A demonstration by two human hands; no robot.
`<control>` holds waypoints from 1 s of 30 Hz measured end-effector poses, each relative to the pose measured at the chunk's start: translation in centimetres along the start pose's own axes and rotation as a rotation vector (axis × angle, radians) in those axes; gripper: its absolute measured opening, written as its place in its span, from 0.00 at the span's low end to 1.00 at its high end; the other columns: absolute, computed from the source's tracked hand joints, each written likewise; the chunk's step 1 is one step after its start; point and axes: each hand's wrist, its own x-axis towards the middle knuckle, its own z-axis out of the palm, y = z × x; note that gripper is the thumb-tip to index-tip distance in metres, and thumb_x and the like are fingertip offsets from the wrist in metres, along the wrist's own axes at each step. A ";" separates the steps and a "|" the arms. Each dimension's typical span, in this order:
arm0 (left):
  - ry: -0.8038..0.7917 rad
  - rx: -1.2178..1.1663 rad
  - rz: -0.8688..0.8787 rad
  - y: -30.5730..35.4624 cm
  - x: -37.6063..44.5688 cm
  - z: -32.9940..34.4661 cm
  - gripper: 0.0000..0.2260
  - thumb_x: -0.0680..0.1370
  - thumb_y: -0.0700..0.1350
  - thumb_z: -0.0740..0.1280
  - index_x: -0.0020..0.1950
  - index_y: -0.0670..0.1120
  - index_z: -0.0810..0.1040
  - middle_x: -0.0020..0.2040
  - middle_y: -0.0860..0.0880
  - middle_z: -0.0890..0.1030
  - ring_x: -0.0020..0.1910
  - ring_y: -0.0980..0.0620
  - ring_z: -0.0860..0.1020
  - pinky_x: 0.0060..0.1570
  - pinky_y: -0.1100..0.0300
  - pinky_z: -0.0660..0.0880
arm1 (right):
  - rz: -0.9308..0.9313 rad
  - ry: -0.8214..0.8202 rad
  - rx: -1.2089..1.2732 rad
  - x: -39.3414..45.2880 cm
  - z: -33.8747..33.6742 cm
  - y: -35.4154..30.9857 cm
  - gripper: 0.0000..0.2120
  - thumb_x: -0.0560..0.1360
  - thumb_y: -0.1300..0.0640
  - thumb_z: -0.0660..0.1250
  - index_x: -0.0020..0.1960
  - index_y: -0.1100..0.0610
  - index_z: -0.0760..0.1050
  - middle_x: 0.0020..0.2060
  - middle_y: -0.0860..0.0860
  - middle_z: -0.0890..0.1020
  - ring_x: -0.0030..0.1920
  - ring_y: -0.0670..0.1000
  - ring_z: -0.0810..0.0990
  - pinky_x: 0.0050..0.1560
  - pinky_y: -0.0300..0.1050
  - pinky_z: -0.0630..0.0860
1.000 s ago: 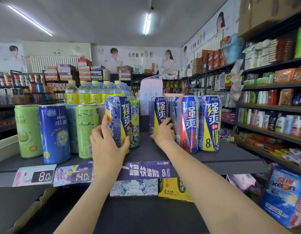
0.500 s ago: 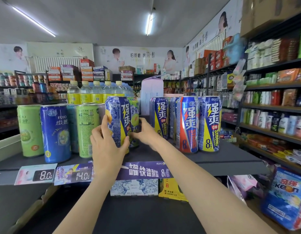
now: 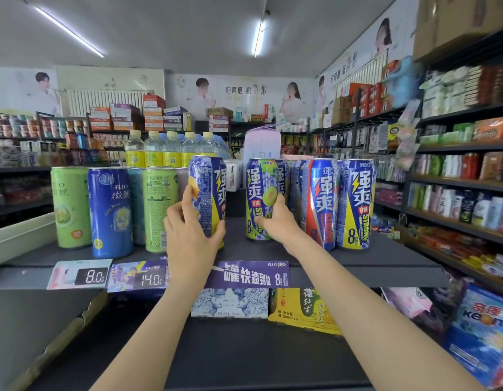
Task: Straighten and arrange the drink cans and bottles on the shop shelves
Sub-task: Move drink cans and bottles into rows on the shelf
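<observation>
Tall drink cans stand on a dark shelf [image 3: 385,261]. My left hand [image 3: 188,232] grips a blue and yellow can [image 3: 209,187], upright near the shelf's middle. My right hand [image 3: 275,218] grips a blue can with green fruit print [image 3: 258,187], upright a little to the right of the first. Just beyond it to the right stand a red and blue can [image 3: 319,201] and a blue and yellow can [image 3: 354,201]. At the left stand a green can [image 3: 71,204], a blue can [image 3: 110,210] and another green can [image 3: 158,207].
Water bottles with yellow labels [image 3: 163,150] stand behind the cans. Price tags [image 3: 93,275] and a purple banner [image 3: 247,275] hang on the shelf's front edge. Boxes [image 3: 230,303] sit on the shelf below. Stocked shelves [image 3: 464,190] line the right side.
My right hand left the cans on the right, reached behind the can in my left hand, and drew the green-fruit can out to the right. My left hand kept its grip.
</observation>
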 end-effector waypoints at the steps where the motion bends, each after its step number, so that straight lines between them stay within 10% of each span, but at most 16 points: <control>1: 0.000 -0.001 0.003 0.0 0.0 0.0 0.36 0.71 0.45 0.73 0.74 0.41 0.59 0.55 0.38 0.70 0.52 0.42 0.69 0.48 0.49 0.71 | 0.001 0.003 0.010 -0.1 0.2 0.0 0.36 0.74 0.62 0.67 0.74 0.59 0.50 0.69 0.55 0.66 0.69 0.56 0.66 0.68 0.53 0.66; 10: 0.000 0.002 -0.010 0.0 0.0 0.1 0.37 0.71 0.45 0.73 0.74 0.42 0.58 0.55 0.39 0.70 0.53 0.42 0.68 0.47 0.51 0.70 | -0.011 0.152 -0.269 -1.1 0.6 -0.8 0.43 0.66 0.53 0.77 0.70 0.60 0.53 0.64 0.60 0.62 0.65 0.60 0.67 0.63 0.50 0.66; 30: -0.020 -0.002 -0.028 0.0 -0.1 0.0 0.36 0.72 0.47 0.72 0.75 0.44 0.57 0.58 0.39 0.70 0.56 0.41 0.69 0.48 0.56 0.66 | 0.121 0.219 -0.241 -1.3 0.7 -0.2 0.44 0.75 0.66 0.65 0.75 0.62 0.34 0.73 0.62 0.54 0.72 0.60 0.59 0.70 0.51 0.61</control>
